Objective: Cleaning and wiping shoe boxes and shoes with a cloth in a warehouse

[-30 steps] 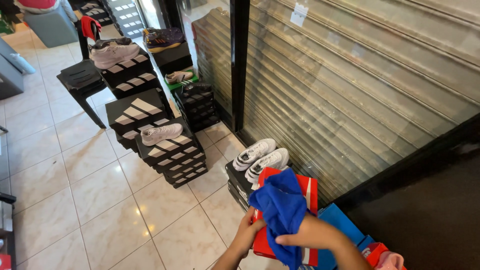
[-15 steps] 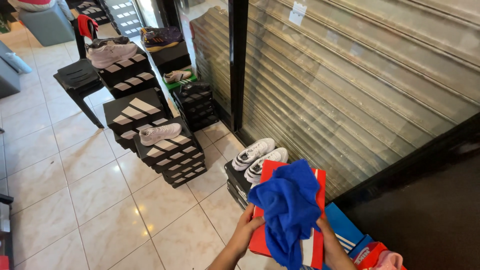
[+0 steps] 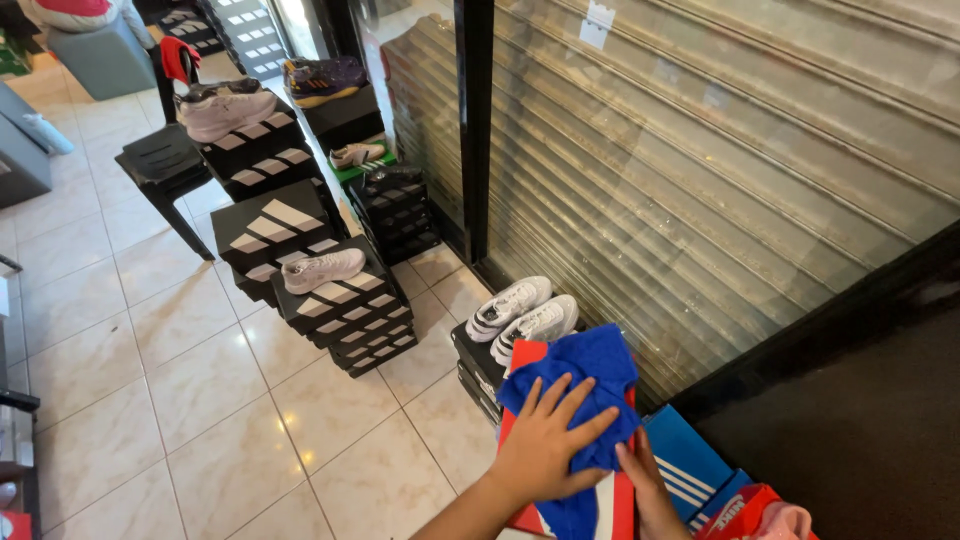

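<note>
Fingers (image 3: pixel 575 400) of the left hand (image 3: pixel 545 450) are spread apart and pressed flat on a blue cloth (image 3: pixel 580 375), which lies over a red shoe box (image 3: pixel 615 500); the right hand (image 3: pixel 645 480) touches the cloth's lower edge, its fingers only partly seen, so their state cannot be told. At eleven o'clock from the cloth a pair of white sneakers (image 3: pixel 520 315) sits on black boxes (image 3: pixel 475 365). A blue box (image 3: pixel 685 465) lies at four o'clock. Half a second ago the cloth was bunched higher between both hands; now it is flattened.
</note>
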